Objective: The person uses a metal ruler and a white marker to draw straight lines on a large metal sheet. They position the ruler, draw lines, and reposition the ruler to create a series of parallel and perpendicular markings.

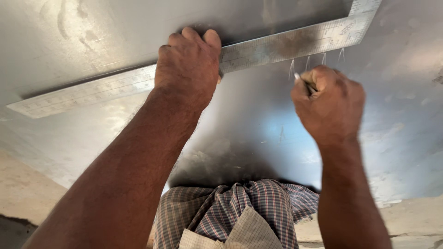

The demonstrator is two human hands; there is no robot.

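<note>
A long steel square ruler (106, 85) lies slantwise across a grey sheet of metal (249, 120), its corner at the upper right. My left hand (188, 64) presses down on the ruler's middle, fingers curled over its far edge. My right hand (328, 103) is closed around a thin metal scriber (304, 83), whose tip meets the sheet just below the ruler's near edge. Several short scratch marks (316, 61) run down from the ruler there.
The sheet rests on a pale concrete floor (27, 184), which shows at the lower left and lower right. My checked cloth garment (240, 212) fills the bottom centre, right against the sheet's near edge.
</note>
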